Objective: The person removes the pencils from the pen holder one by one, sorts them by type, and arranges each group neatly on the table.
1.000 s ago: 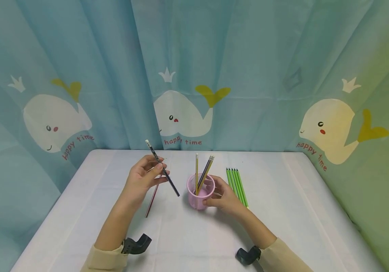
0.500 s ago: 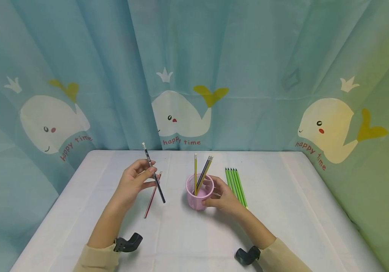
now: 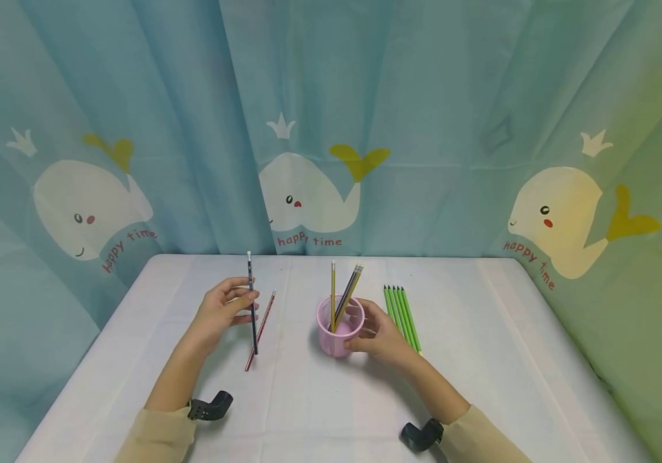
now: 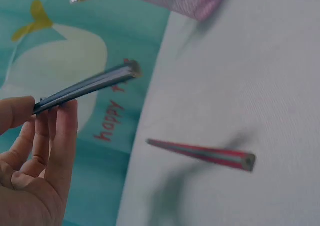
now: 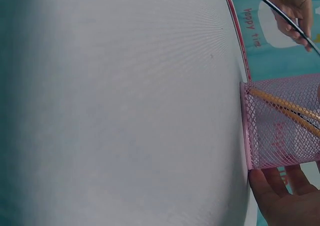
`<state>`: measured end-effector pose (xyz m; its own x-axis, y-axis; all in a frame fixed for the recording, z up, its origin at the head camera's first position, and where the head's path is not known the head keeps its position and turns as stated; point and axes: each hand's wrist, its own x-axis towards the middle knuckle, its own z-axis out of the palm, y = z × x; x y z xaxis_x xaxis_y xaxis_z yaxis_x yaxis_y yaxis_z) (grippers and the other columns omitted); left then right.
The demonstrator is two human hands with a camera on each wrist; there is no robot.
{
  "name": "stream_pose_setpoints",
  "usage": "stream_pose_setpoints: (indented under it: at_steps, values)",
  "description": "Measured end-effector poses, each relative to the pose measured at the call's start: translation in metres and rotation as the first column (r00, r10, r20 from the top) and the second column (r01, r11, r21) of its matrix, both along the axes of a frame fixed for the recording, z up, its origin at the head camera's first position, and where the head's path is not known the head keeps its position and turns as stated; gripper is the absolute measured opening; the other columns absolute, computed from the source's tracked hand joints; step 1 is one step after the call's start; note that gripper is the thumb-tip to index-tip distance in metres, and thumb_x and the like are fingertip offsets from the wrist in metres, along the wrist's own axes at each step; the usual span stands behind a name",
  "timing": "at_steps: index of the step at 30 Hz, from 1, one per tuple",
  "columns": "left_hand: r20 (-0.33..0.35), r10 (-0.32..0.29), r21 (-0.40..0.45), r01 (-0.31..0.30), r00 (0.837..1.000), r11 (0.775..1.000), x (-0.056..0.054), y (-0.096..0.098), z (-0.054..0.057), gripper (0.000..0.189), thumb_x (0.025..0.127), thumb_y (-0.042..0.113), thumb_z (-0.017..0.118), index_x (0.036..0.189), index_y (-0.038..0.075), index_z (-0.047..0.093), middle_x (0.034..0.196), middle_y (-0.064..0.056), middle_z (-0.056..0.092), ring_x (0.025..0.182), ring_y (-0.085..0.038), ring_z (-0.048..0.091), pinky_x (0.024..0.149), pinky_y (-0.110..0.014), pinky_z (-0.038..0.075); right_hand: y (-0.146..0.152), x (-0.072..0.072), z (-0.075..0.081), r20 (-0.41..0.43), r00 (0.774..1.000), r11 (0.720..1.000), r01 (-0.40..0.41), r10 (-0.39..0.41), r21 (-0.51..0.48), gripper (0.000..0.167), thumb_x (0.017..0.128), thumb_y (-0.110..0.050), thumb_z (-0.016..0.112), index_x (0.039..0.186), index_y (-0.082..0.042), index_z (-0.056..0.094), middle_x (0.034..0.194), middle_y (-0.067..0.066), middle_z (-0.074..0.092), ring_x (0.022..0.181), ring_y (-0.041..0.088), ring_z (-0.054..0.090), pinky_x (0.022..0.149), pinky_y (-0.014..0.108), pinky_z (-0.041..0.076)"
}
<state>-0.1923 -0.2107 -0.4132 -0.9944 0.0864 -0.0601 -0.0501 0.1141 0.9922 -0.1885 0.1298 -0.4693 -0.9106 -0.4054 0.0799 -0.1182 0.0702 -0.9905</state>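
Observation:
My left hand (image 3: pixel 220 313) pinches a dark pencil (image 3: pixel 252 308) between thumb and fingers, its white eraser end up and its other end pointing down. In the left wrist view the dark pencil (image 4: pixel 85 88) stands well above the tabletop. A red pencil (image 3: pixel 265 321) lies on the table just right of that hand. My right hand (image 3: pixel 382 334) grips the side of a pink mesh pencil cup (image 3: pixel 331 344), thumb at the front and fingers behind. Inside the cup lean several pencils, yellow ones (image 3: pixel 333 289) and a dark one, eraser ends up.
Several green pencils (image 3: pixel 403 315) lie side by side on the table to the right of the cup, partly behind the right hand. The white tabletop (image 3: pixel 481 373) ends at a blue curtain (image 3: pixel 435 128) with whale prints. Each wrist wears a black camera mount (image 3: pixel 211 406).
My left hand has moved left, away from the cup, carrying the dark pencil, which has swung from slanted to nearly upright. The right hand and the cup have stayed in place.

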Motion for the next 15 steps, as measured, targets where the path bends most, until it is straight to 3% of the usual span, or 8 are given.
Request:
stream_pose_setpoints:
  at_steps: [5, 15]
  values:
    - [0.028, 0.005, -0.033, -0.004, 1.000, 0.999, -0.007, -0.005, -0.010, 0.050, 0.098, 0.018, 0.065, 0.138, -0.002, 0.045, 0.105, -0.002, 0.065, 0.088, -0.008, 0.066, 0.075, -0.027, 0.062, 0.000, 0.000, 0.000, 0.006, 1.000, 1.000, 0.007, -0.007, -0.004, 0.081, 0.074, 0.002, 0.082, 0.145, -0.007, 0.045, 0.144, 0.021, 0.050, 0.131, 0.044, 0.049, 0.110, 0.052, 0.044]
    - [0.083, -0.005, -0.173, 0.020, 0.997, 0.985, -0.019, -0.012, -0.028, 0.044, 0.098, 0.015, 0.063, 0.136, -0.002, 0.049, 0.118, -0.024, 0.062, 0.084, -0.015, 0.064, 0.069, -0.026, 0.060, 0.000, 0.000, 0.000, 0.005, 1.000, 1.000, -0.002, 0.002, -0.006, 0.081, 0.074, 0.001, 0.082, 0.145, -0.007, 0.044, 0.144, 0.022, 0.050, 0.131, 0.044, 0.049, 0.110, 0.053, 0.044]
